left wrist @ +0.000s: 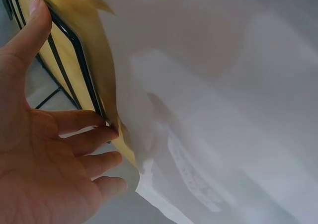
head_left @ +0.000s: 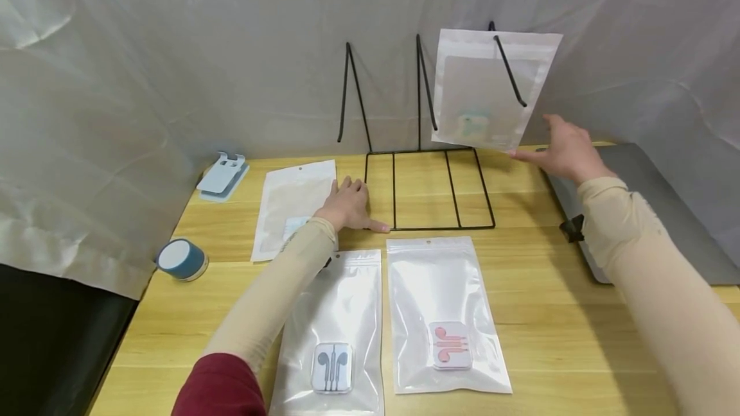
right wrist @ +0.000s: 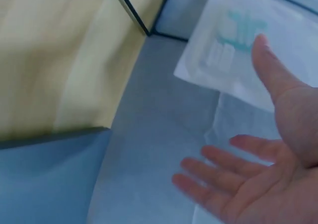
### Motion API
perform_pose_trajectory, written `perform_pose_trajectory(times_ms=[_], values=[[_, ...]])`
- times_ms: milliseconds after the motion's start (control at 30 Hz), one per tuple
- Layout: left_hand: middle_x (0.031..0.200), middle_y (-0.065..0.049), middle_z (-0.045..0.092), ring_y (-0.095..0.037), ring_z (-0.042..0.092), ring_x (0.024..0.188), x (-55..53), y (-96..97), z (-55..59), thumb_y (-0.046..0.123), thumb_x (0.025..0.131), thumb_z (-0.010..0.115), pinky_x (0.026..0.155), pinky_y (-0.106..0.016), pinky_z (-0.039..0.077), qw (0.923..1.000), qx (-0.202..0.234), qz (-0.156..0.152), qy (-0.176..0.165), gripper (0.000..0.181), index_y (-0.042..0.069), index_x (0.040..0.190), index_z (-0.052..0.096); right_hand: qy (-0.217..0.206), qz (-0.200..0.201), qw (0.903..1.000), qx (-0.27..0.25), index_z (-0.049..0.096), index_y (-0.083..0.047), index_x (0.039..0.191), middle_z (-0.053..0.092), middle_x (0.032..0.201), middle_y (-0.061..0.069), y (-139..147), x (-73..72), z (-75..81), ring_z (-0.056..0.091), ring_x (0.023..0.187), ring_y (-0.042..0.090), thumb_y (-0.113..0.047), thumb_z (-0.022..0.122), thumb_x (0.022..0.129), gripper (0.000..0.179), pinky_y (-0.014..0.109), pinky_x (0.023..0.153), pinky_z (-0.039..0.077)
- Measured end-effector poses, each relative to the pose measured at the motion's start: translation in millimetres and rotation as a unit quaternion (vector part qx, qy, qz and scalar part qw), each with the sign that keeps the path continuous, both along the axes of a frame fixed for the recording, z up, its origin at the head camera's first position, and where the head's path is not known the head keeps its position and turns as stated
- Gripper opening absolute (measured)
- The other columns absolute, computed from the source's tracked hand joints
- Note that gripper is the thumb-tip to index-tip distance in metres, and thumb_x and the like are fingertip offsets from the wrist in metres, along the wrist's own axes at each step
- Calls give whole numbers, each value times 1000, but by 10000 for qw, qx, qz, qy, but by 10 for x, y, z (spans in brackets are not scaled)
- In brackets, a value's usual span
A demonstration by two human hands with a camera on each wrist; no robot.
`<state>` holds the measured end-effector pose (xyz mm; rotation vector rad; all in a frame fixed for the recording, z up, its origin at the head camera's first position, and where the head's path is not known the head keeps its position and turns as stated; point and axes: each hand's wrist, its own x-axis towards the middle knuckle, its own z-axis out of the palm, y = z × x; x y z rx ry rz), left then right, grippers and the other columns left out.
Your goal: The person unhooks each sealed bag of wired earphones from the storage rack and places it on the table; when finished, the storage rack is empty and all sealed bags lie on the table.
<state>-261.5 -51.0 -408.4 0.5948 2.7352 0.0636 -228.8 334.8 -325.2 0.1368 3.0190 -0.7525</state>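
Observation:
A black wire rack [head_left: 426,230] stands on the wooden table, with three upright prongs. From its right prong hangs a white zip bag [head_left: 491,82] with green earphones in a small case [head_left: 473,126]. My left hand [head_left: 349,205] touches the rack's front left corner, thumb and fingers spread along the wire [left wrist: 82,60]. Beside it lies a white zip bag [head_left: 289,204], partly hidden by my left arm. Just right of the hanging bag my right hand [head_left: 569,149] is spread, holding nothing. Its thumb [right wrist: 271,67] points towards the bag's lower edge; whether they touch I cannot tell.
Two zip bags lie in front, one with grey earphones [head_left: 332,368], one with pink earphones [head_left: 451,345]. A blue round container [head_left: 182,260] and a folded light-blue stand [head_left: 222,176] are at the left. A closed grey laptop [head_left: 647,210] lies at the right. Grey fabric [head_left: 260,69] hangs behind.

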Motion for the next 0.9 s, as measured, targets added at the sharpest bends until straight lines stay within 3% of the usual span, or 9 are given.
perform_pose_trajectory(times_ms=[133, 267, 467, 667, 900], values=[[160, -15, 23, -35, 6, 148, -5, 8, -14, 77, 74, 66, 117, -54, 0, 10000, 28, -18, 16, 118, -1, 153, 28, 280, -111, 9984, -470, 7, 1, 156, 25, 152, 34, 68, -109, 110, 26, 135, 55, -61, 65, 87, 109, 68, 103, 30], [160, -14, 23, -33, 6, 149, -15, 12, -26, 77, 73, 66, 117, -54, 0, 10000, 33, -7, 20, 118, -1, 153, 28, 688, -87, 9942, -819, 21, -2, 155, 32, 152, 27, 69, -182, 166, 33, 137, 46, -54, 68, 88, 97, 63, 105, 32], [161, -15, 20, -33, 5, 149, -17, 21, -9, 77, 74, 65, 117, -54, 0, 10000, -23, 10, -88, 118, 0, 154, 26, 1190, -159, 9898, -769, 47, -3, 143, 51, 141, 22, 5, -293, 218, 47, 127, 42, -44, 73, 88, 74, 58, 106, 33], [160, -15, 22, -33, 7, 149, -2, 40, 19, 77, 74, 65, 117, -55, 1, 9999, -142, 8, -24, 118, -1, 153, 28, 1346, -313, 9870, -820, 52, -3, 138, 57, 134, 19, -48, -369, 271, 57, 118, 38, -43, 73, 88, 67, 51, 98, 45], [160, -13, 22, -32, 7, 149, 2, 49, 44, 78, 73, 65, 117, -54, 1, 9998, -195, 27, -19, 118, 1, 154, 28, 1526, -395, 9843, -789, 60, -3, 132, 63, 127, 19, -49, -367, 246, 62, 113, 30, -41, 74, 88, 59, 47, 92, 50]])
